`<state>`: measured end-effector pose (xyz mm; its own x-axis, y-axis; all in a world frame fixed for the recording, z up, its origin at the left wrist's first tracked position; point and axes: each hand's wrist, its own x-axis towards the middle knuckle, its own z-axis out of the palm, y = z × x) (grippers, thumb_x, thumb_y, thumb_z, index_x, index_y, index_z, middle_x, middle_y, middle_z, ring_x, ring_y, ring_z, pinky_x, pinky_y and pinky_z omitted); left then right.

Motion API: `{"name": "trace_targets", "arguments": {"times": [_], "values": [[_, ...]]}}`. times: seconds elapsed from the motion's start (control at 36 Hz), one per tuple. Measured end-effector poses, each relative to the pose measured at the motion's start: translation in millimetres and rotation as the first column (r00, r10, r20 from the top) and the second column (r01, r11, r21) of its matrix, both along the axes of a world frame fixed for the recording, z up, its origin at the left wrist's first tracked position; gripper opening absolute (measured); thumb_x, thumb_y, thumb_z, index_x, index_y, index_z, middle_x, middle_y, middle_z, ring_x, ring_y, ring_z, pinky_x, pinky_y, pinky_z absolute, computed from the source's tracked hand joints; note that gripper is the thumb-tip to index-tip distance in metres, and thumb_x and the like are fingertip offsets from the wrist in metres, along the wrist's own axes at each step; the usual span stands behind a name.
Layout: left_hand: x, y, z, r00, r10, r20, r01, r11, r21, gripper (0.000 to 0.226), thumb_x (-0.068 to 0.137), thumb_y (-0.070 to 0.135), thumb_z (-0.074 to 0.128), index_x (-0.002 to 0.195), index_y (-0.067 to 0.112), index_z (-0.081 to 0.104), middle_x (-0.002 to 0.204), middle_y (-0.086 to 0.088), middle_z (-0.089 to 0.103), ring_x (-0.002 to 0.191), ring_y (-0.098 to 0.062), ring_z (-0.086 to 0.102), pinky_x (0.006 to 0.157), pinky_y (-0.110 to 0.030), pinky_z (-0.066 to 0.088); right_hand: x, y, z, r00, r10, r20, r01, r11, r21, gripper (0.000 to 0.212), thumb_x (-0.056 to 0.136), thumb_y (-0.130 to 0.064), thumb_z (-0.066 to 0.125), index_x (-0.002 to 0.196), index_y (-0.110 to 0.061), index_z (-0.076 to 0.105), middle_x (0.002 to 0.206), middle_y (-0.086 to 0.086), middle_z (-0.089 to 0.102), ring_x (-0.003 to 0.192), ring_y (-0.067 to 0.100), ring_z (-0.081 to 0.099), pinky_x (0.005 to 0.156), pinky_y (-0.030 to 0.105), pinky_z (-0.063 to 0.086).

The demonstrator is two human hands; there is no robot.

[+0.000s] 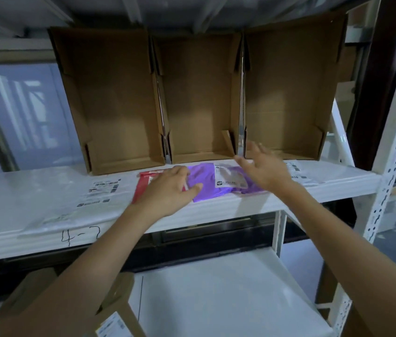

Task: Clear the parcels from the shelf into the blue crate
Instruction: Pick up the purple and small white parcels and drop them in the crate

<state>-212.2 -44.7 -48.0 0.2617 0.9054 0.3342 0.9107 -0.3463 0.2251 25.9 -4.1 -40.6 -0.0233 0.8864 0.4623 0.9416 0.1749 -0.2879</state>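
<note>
— Where the white shelf [216, 210] begins at the far left, what lies on it?

— A flat white parcel [70, 198], wide and thin, its long axis running left to right along the shelf, its near edge hanging slightly over the shelf's front lip. Its printed label faces up, toward its right end.

— And next to that?

— A red parcel [143, 184], long axis running near to far, tilted slightly. The left hand [168, 190] lies flat on top of it, fingers spread and thumb stretched right onto the purple parcel [204, 184]. It presses rather than grips.

— How does the purple one lie?

— Flat, long axis left to right, touching the red one, its near edge just at the shelf's front lip. A white label sits on its upper face.

— The right hand?

— The right hand [265, 169] hovers above the purple parcel's right end, fingers apart and extended toward the far side, holding nothing. It is blurred.

— Further right?

— Another white parcel [299, 172], partly hidden by that hand, label up.

— Room to move?

— Behind the parcels stand three open cardboard trays [199, 98], side by side, blocking the far side. The near side is open, above a lower white shelf [216, 300]. At right stands the perforated upright [391, 166].
</note>
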Motion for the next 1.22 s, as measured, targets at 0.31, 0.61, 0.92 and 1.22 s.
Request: {"name": "trace_targets", "arguments": {"times": [0.31, 0.61, 0.92, 1.22], "values": [[46.5, 8.1, -23.8, 0.984, -0.145, -0.101, 0.146, 0.989, 0.009, 0.06, 0.093, 0.054, 0.04, 0.148, 0.031, 0.028, 0.16, 0.006, 0.019, 0.147, -0.018, 0.02, 0.118, -0.04, 0.016, 56.6, -14.2, -22.8, 0.985, -0.088, 0.145, 0.119, 0.969, -0.216, 0.094, 0.073, -0.088, 0.016, 0.111, -0.017, 0.064, 0.125, 0.008, 0.062, 0.111, 0.026, 0.057, 0.09, 0.042, 0.042], [41.7, 11.5, -31.1, 0.983, -0.159, -0.088, 0.164, 0.986, 0.045, 0.06, 0.092, 0.055, 0.042, 0.147, 0.037, 0.028, 0.16, 0.011, 0.019, 0.146, -0.014, 0.021, 0.116, -0.036, 0.015, 89.1, -25.9, -8.2, 0.987, 0.112, 0.118, -0.032, 0.844, -0.535, 0.076, 0.09, -0.056, 0.049, 0.152, -0.022, 0.021, 0.163, -0.003, 0.013, 0.149, 0.019, 0.015, 0.119, 0.035, 0.013], [46.2, 9.8, -26.5, 0.988, -0.156, -0.001, 0.156, 0.988, 0.02, 0.06, 0.091, 0.055, 0.044, 0.146, 0.035, 0.032, 0.158, 0.012, 0.026, 0.143, -0.014, 0.03, 0.116, -0.039, 0.023, 28.1, -14.6, 10.9, 0.976, 0.195, -0.099, -0.199, 0.98, -0.024, 0.048, 0.103, -0.022, 0.035, 0.15, -0.016, 0.028, 0.156, 0.012, 0.032, 0.131, 0.031, 0.046, 0.103, 0.039, 0.038], [38.6, 23.4, 10.6, 0.82, 0.165, 0.548, -0.129, 0.986, -0.104, 0.023, 0.093, 0.022, 0.043, 0.105, 0.009, 0.058, 0.105, -0.011, 0.063, 0.095, -0.029, 0.057, 0.075, -0.032, 0.041, -47.1, -4.8, -7.6, 0.874, 0.436, 0.214, -0.439, 0.898, -0.034, 0.057, 0.094, -0.046, 0.048, 0.14, -0.014, 0.044, 0.143, 0.008, 0.052, 0.128, 0.028, 0.05, 0.101, 0.042, 0.044]]}}
